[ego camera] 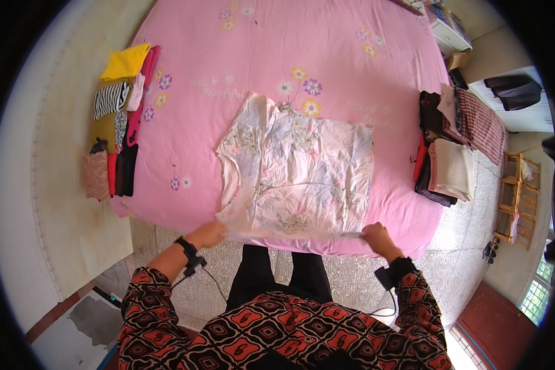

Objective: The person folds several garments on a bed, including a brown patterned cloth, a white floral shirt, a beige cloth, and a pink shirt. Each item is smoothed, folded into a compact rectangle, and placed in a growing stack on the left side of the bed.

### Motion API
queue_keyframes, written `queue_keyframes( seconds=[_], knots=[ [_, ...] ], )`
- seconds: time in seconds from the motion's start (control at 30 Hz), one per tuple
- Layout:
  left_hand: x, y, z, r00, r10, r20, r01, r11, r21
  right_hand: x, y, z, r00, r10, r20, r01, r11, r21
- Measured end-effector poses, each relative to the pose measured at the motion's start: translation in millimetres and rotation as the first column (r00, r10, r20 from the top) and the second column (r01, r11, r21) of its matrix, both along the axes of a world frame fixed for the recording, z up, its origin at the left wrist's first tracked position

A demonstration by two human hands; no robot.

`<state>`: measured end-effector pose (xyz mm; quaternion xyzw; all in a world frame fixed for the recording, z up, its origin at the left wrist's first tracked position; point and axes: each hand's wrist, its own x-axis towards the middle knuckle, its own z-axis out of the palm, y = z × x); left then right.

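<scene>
A pale floral top (300, 171) lies sideways on the pink bed sheet (203, 134), its scooped neckline towards the left and its hem towards the right. Creases run across the fabric. My left hand (212, 234) grips the near edge of the top at its left end, by the shoulder. At the other end of that edge, my right hand (378, 237) pinches the fabric near the hem. Between the two hands the edge is drawn out straight, along the near side of the bed.
Along the bed's left side sit folded clothes, among them a yellow garment (126, 62) and a striped one (111, 102). More folded clothes, with a cream cloth (453, 169) and a checked cloth (481, 122), are stacked at the right edge. A wooden rack (518, 199) stands beyond.
</scene>
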<state>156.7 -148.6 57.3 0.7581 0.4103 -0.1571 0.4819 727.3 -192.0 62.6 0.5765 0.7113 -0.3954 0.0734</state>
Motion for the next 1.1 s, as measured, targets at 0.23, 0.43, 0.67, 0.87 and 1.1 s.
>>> queue_keyframes(
  seconds=[0.23, 0.43, 0.67, 0.87, 1.1],
  knots=[
    [26, 249, 172, 0.909, 0.248, 0.335, -0.404, 0.725, 0.557, 69, 192, 151, 0.982, -0.171, -0.081, 0.185, 0.789, 0.586],
    [40, 354, 394, 0.941, 0.076, 0.331, -0.335, 0.368, 0.868, 63, 290, 395, 0.956, -0.287, -0.055, 0.196, 0.491, 0.849],
    [31, 352, 447, 0.939, 0.046, 0.341, -0.342, 0.229, 0.911, 41, 287, 439, 0.935, -0.272, 0.228, -0.145, 0.292, 0.945],
    [10, 295, 324, 0.98, -0.037, 0.197, -0.188, 0.183, 0.965, 8, 235, 307, 0.995, 0.048, 0.088, -0.094, 0.156, 0.983],
    [24, 220, 125, 0.988, -0.042, 0.151, -0.132, 0.295, 0.946, -26, 169, 115, 0.987, -0.116, 0.109, -0.015, 0.615, 0.788]
  ],
)
